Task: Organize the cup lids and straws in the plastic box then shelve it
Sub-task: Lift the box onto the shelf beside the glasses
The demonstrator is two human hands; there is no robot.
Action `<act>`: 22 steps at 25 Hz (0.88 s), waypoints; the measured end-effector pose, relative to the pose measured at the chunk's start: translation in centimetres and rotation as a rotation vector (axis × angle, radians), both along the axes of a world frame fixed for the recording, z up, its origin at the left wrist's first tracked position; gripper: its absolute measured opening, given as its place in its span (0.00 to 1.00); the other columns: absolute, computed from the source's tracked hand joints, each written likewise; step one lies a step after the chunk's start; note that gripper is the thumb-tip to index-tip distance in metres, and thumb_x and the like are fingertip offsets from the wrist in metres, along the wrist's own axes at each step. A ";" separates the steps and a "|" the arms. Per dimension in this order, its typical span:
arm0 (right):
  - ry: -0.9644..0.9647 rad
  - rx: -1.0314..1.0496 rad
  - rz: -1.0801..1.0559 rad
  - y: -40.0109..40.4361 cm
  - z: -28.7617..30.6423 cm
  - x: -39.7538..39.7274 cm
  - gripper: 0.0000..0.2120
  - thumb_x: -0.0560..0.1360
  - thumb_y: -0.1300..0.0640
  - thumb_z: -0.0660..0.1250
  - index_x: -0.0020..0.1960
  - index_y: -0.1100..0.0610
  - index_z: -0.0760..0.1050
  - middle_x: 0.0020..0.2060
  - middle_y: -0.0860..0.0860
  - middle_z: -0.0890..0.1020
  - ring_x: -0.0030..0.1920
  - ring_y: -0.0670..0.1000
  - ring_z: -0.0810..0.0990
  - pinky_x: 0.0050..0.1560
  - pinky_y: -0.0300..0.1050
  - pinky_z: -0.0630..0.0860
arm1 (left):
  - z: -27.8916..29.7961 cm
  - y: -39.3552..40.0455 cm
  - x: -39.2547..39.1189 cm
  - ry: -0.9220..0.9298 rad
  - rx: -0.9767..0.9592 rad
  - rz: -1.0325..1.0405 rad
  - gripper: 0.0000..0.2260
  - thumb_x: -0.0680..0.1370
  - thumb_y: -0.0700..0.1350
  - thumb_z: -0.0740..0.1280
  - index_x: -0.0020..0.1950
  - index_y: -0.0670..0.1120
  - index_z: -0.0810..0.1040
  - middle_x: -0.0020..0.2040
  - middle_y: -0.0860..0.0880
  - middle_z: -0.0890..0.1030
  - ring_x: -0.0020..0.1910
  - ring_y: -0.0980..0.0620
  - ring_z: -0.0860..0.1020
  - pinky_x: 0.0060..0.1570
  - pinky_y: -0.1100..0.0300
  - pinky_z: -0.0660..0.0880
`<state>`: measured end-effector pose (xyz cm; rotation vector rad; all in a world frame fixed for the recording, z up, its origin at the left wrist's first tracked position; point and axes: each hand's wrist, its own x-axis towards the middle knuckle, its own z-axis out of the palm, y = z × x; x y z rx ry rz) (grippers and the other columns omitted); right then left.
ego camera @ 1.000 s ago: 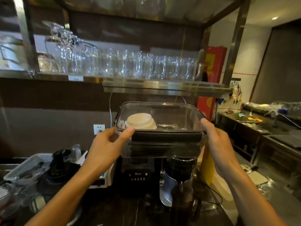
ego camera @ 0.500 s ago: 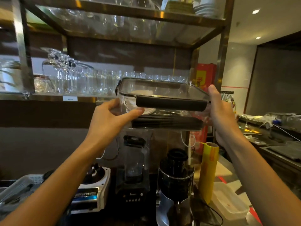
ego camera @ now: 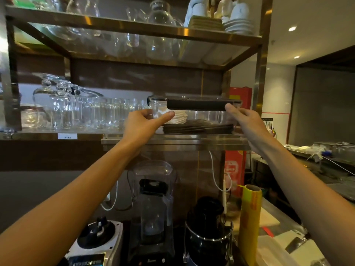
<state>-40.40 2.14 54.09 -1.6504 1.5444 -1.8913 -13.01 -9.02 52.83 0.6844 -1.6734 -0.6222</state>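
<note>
Plastic box [ego camera: 194,114], raised since a moment ago, now sits on the shelf [ego camera: 172,142] beside the glasses [ego camera: 86,112]. Left hand [ego camera: 146,123] grips its left end; right hand [ego camera: 244,120] holds the right. Lids [ego camera: 177,117] and straws [ego camera: 197,128] blurred inside.

Middle shelf [ego camera: 172,142]: steel; a clear plastic box [ego camera: 194,116] is set on its front right part, and rows of glasses [ego camera: 80,112] are ranged to the left.
Upper shelf [ego camera: 134,29]: glass jars [ego camera: 161,18] and stacked white saucers [ego camera: 238,25] are carried.
Counter [ego camera: 284,215]: a blender [ego camera: 153,204], a dark juicer [ego camera: 209,233] and an upright yellow roll [ego camera: 249,223] are stood on it.
</note>
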 end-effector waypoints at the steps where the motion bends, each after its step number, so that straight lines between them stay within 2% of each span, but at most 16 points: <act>1: -0.003 0.000 -0.011 -0.8 0.1 -0.6 0.29 0.71 0.31 0.69 0.58 0.53 0.81 0.55 0.52 0.86 0.58 0.51 0.83 0.56 0.50 0.77 | 0.2 -1.0 -0.7 0.011 0.000 0.004 0.40 0.67 0.67 0.75 0.63 0.36 0.80 0.52 0.42 0.85 0.55 0.46 0.83 0.54 0.57 0.79; 3: -0.037 -0.009 -0.034 -2.2 0.0 -1.3 0.32 0.68 0.30 0.70 0.61 0.54 0.80 0.56 0.53 0.85 0.59 0.52 0.82 0.58 0.53 0.78 | 0.2 -2.3 -1.7 -0.001 -0.006 0.009 0.42 0.67 0.69 0.75 0.65 0.35 0.79 0.57 0.37 0.84 0.58 0.42 0.83 0.61 0.51 0.79; 8: -0.085 -0.008 -0.058 -5.4 -0.7 -3.2 0.26 0.75 0.37 0.72 0.63 0.56 0.77 0.58 0.53 0.85 0.57 0.50 0.82 0.44 0.41 0.72 | 0.2 -4.7 -3.8 -0.023 0.027 0.010 0.42 0.71 0.65 0.74 0.76 0.38 0.71 0.69 0.41 0.79 0.66 0.45 0.78 0.67 0.53 0.73; 11: -0.061 -0.012 -0.076 -7.0 -1.3 -4.2 0.27 0.74 0.36 0.72 0.62 0.55 0.78 0.57 0.53 0.85 0.59 0.51 0.82 0.45 0.42 0.72 | -0.2 -6.1 -4.2 -0.050 0.056 0.009 0.43 0.70 0.65 0.74 0.75 0.38 0.71 0.71 0.41 0.77 0.68 0.44 0.77 0.70 0.49 0.73; 14: -0.034 -0.022 -0.089 -8.2 -1.5 -5.0 0.29 0.72 0.33 0.73 0.60 0.55 0.80 0.56 0.53 0.86 0.59 0.52 0.83 0.50 0.46 0.76 | -0.7 -7.2 -4.8 -0.046 0.073 0.011 0.43 0.70 0.65 0.74 0.75 0.38 0.71 0.71 0.41 0.77 0.68 0.44 0.77 0.69 0.51 0.72; 19: 0.002 -0.025 -0.100 -9.7 -1.8 -5.5 0.25 0.74 0.34 0.71 0.59 0.53 0.82 0.55 0.49 0.87 0.59 0.50 0.83 0.58 0.49 0.75 | -0.8 -8.3 -5.5 -0.037 0.074 0.020 0.42 0.72 0.65 0.73 0.76 0.39 0.70 0.72 0.41 0.76 0.70 0.43 0.75 0.68 0.51 0.71; 22: 0.019 -0.021 -0.119 -10.3 -1.9 -5.8 0.23 0.75 0.34 0.70 0.57 0.52 0.83 0.52 0.48 0.88 0.56 0.49 0.84 0.56 0.48 0.77 | -0.6 -8.7 -5.8 -0.069 0.068 0.030 0.40 0.74 0.64 0.72 0.77 0.39 0.68 0.74 0.41 0.75 0.71 0.43 0.74 0.69 0.51 0.71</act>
